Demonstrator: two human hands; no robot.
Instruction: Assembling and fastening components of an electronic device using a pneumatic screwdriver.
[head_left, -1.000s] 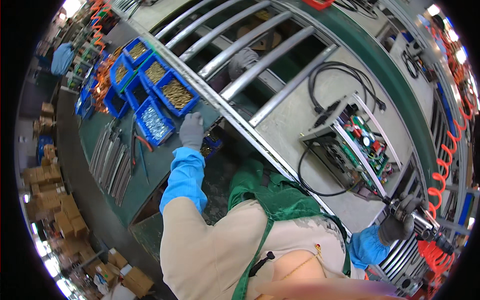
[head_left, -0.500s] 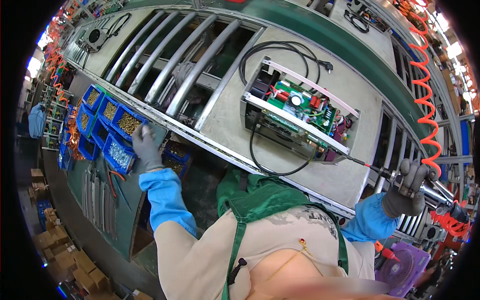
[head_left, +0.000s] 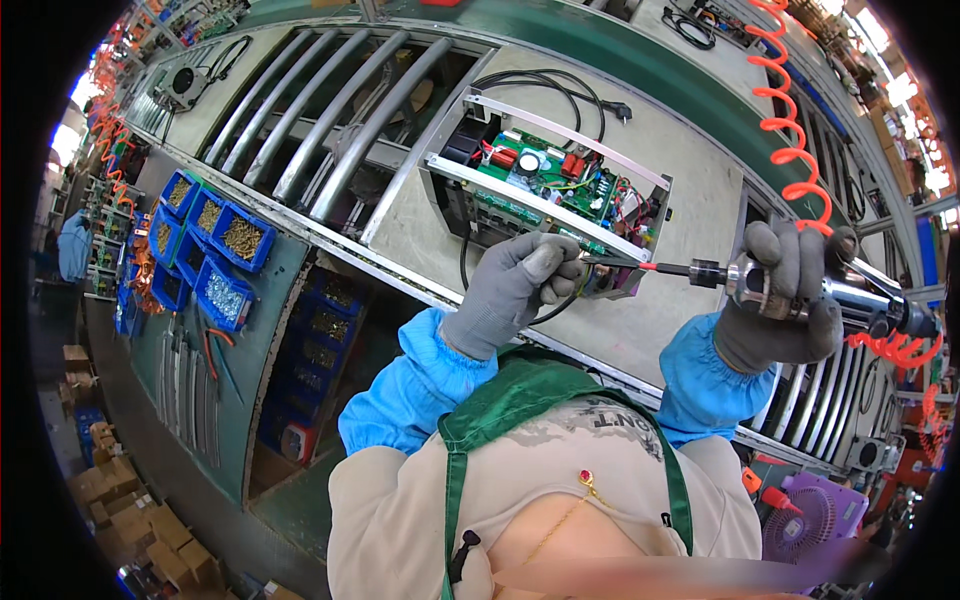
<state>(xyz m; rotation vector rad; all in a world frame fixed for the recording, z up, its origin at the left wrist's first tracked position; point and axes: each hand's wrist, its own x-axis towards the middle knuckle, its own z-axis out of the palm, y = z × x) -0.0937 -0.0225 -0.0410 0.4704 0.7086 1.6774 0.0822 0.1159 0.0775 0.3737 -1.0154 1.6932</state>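
Observation:
My right hand [head_left: 785,300], in a grey glove, is wrapped around a silver power screwdriver [head_left: 745,284] held level, its long bit pointing left. At the bit's tip, my gloved left hand [head_left: 510,290] is closed in a pinch; whatever sits between its fingertips is too small to make out. Both hands are in front of an open metal-framed electrical unit [head_left: 545,210] lying on a flat board. Inside its frame a green circuit board [head_left: 545,190] shows, with red parts, wires and a black fan at the left end. My left hand hides part of the unit's near side.
Blue bins [head_left: 243,238] of brass-coloured and silver small hardware stand at the left, beside orange-handled pliers [head_left: 212,345]. Metal rollers [head_left: 345,130] flank the board [head_left: 640,330]. An orange coiled hose [head_left: 790,120] hangs at the right, and a black power cable [head_left: 585,90] lies behind the unit.
My left hand has left the brass-coloured bin and come right to the screwdriver's tip, its fingers pinched. My right hand has brought the screwdriver up and left, its bit now level.

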